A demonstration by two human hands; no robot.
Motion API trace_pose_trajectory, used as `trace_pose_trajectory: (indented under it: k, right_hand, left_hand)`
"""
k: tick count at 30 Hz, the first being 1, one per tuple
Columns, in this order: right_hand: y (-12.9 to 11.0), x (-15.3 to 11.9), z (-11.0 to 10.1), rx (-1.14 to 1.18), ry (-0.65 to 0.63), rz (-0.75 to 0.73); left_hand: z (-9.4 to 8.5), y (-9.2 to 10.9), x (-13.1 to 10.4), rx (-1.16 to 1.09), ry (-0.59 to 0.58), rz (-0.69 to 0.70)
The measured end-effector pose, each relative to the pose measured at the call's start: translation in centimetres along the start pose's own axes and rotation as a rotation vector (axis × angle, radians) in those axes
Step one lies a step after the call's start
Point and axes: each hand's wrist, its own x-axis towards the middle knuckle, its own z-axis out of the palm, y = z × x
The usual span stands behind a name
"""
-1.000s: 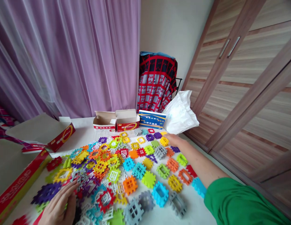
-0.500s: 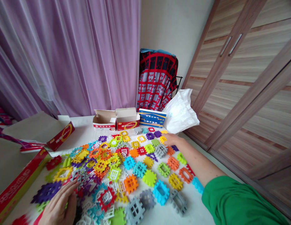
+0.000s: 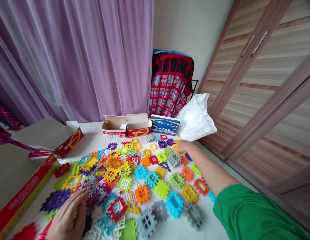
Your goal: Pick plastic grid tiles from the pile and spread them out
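Far across the table, my right hand point(image 3: 184, 146) reaches out to the right edge of the spread pieces, its fingers closed at a small yellow interlocking block point(image 3: 175, 145). Purple blocks point(image 3: 162, 144) lie just left of those fingertips. At the lower left, my left hand point(image 3: 71, 213) rests with its fingers stretched out side by side, and nothing shows in it. Beside it lie a dark purple block point(image 3: 55, 200) and a heap of mixed blocks with white window-shaped pieces point(image 3: 125, 184). A grey window block point(image 3: 147, 222) sits near the front.
Two small open cartons point(image 3: 139, 128) and a blue box point(image 3: 165, 125) stand along the back. A white plastic bag point(image 3: 198, 116) leans at the back right. Larger open cardboard boxes point(image 3: 22, 196) fill the left side. A wooden wardrobe point(image 3: 269, 100) stands to the right.
The view has shifted slightly, so the scene sits a little farther right. My right hand stays at the yellow block, and my left hand still rests by the heap.
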Motion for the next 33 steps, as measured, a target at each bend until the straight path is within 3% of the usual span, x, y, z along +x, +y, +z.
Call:
trace_pose_trajectory:
  k: [12, 22, 27, 30, 33]
  right_hand:
    - [-0.1, 0.4, 0.3, -0.042, -0.048, 0.027]
    - [0.0, 1.1, 1.4, -0.059, -0.009, 0.028]
    - [0.0, 0.7, 0.3, -0.064, 0.038, 0.034]
    - [-1.3, 0.4, -1.4, -0.062, 0.123, 0.025]
    - [-4.9, 0.5, -2.5, -0.029, 0.219, -0.081]
  left_hand:
    - [0.1, 0.1, 0.0, 0.009, -0.014, 0.000]
    - [-0.2, 0.5, 0.5, 0.032, -0.018, 0.034]
    - [-0.4, 0.7, 0.6, 0.033, -0.020, 0.037]
    - [-0.4, 0.7, 0.6, 0.037, -0.022, 0.033]
    - [-0.3, 0.5, 0.6, 0.042, -0.024, 0.022]
